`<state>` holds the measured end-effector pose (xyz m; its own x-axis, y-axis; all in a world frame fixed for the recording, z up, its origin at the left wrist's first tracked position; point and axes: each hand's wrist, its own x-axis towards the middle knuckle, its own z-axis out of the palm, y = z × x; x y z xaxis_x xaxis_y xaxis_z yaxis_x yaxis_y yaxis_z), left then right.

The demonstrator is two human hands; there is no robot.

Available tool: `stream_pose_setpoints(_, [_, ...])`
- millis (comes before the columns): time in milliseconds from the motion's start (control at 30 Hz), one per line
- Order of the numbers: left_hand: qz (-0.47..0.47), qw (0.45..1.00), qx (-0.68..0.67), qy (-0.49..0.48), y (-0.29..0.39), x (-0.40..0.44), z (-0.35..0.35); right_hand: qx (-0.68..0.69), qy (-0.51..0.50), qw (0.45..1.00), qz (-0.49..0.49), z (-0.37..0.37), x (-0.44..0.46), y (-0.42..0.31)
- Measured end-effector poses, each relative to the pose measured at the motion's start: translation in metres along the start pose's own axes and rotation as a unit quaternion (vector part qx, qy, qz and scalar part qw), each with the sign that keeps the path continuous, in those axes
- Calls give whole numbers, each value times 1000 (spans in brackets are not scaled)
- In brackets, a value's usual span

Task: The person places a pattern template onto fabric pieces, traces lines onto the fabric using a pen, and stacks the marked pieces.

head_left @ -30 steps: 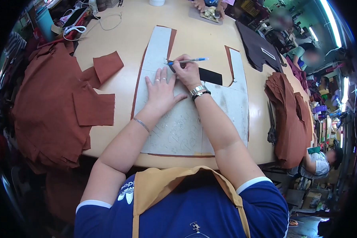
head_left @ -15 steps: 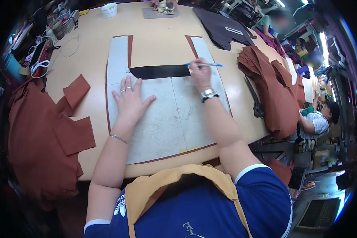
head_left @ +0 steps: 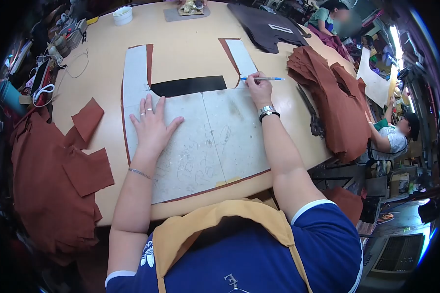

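A pale grey pattern template (head_left: pixel 200 141) with two upright strips lies over reddish-brown material (head_left: pixel 149 66), whose edges show around it. My left hand (head_left: pixel 152 122) rests flat on the template's left part, fingers spread. My right hand (head_left: pixel 260 90) grips a blue and white pen (head_left: pixel 266 78) at the inner corner of the right strip. The pen's tip end points left; whether it touches the material I cannot make out. Between the strips, along the template's upper edge, lies a black strip (head_left: pixel 190 85).
Brown pieces pile up at the left (head_left: pixel 54 180), and a brown stack (head_left: pixel 322 97) lies right beside dark scissors (head_left: pixel 315 117). Farther back are a dark cut piece (head_left: pixel 266 27), a white tub (head_left: pixel 122 16) and a white cable (head_left: pixel 45 90). Co-workers sit at the right.
My right hand has moved right with the pen, from the black strip's right end to the right strip's inner corner. My left hand stays flat on the template. The view has shifted slightly.
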<state>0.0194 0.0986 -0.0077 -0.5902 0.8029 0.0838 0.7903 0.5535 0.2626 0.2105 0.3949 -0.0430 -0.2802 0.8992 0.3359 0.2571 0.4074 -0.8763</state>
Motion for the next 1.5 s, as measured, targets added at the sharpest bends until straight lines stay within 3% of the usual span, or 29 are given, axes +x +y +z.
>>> stream_pose_setpoints(300, [8,1000,-7,15,-3,0,2,-35,-1,999,-33,-1,1,0])
stream_pose_setpoints(400, [11,1000,-8,16,-3,-2,3,-14,4,1000,-5,-1,3,0])
stream_pose_setpoints(500, [8,1000,-5,11,-3,-3,2,137,9,983,121,-9,9,-7])
stream_pose_setpoints(600, [3,1000,-3,5,-2,-3,-1,207,34,970,121,-12,6,-19])
stream_pose_setpoints(700, [10,1000,3,8,-4,-9,-6,227,5,969,95,2,-5,-43])
stream_pose_setpoints(900, [39,997,-44,44,-14,-9,3,218,-143,965,9,77,-38,-84])
stream_pose_setpoints(1033, [57,996,-51,41,-17,-2,4,122,-210,966,-86,144,-61,-100])
stream_pose_setpoints(1133, [55,997,-46,19,-17,0,-3,129,-241,959,-80,177,-70,-119])
stream_pose_setpoints(1500, [48,996,-59,38,-18,1,4,31,-220,964,-147,191,-78,-129])
